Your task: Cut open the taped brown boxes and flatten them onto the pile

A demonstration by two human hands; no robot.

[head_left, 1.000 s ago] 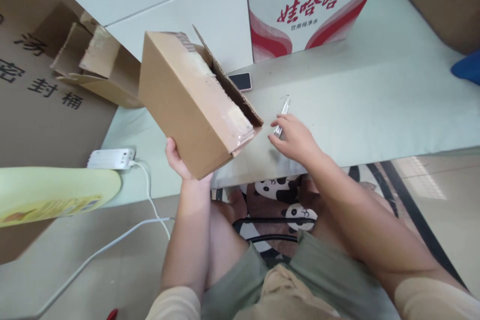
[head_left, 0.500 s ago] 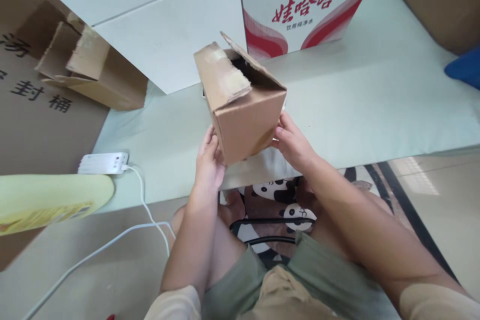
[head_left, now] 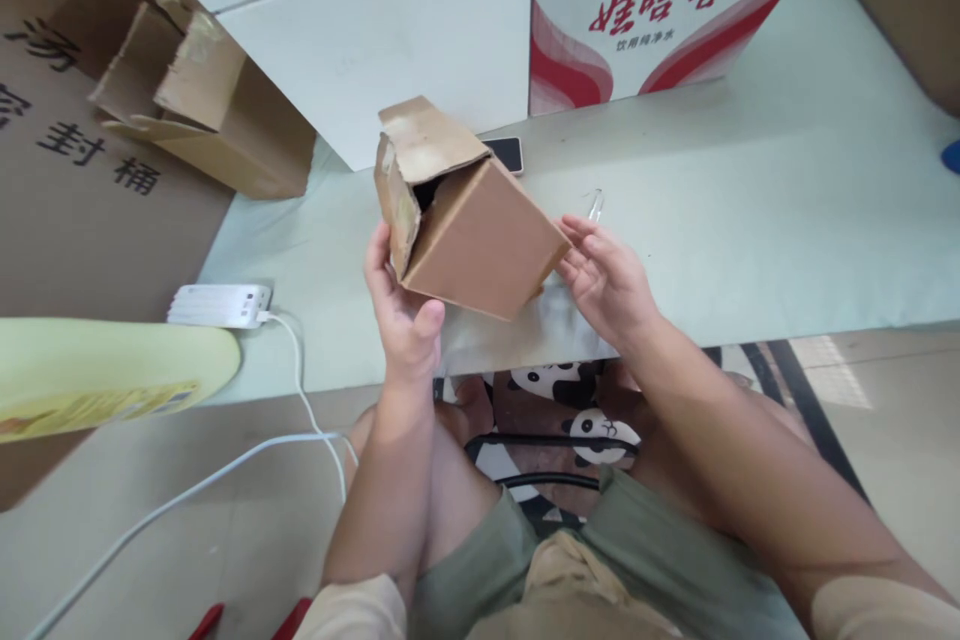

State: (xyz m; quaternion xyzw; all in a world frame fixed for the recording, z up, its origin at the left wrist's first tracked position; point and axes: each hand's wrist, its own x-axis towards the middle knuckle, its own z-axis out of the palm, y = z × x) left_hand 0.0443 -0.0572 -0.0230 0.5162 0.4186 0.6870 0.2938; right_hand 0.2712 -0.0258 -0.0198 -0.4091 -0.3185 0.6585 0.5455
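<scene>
A small brown cardboard box [head_left: 487, 245] is tilted above the near part of the cloth-covered surface. Its torn flaps [head_left: 431, 140] stand partly open on a dark gap, and the inside cannot be made out. My left hand [head_left: 405, 320] grips the box's left side, thumb at the near lower edge. At the right corner, my right hand [head_left: 607, 285] holds the box with its fingers, whose tips are partly hidden. Just beyond that hand lies a slender silver tool [head_left: 595, 205], partly covered. A phone [head_left: 508, 155] lies behind the box.
White cartons [head_left: 405, 50], one with red printing [head_left: 660, 30], stand at the back. Another open cardboard box [head_left: 247, 140] is at the left, near a white power bank [head_left: 219, 305] with a cable [head_left: 300, 370]. A pale yellow bottle [head_left: 112, 370] juts in from the left.
My right hand has left the silver tool and come to the box's right side. The box has been turned, so its torn flaps now face left and away.
</scene>
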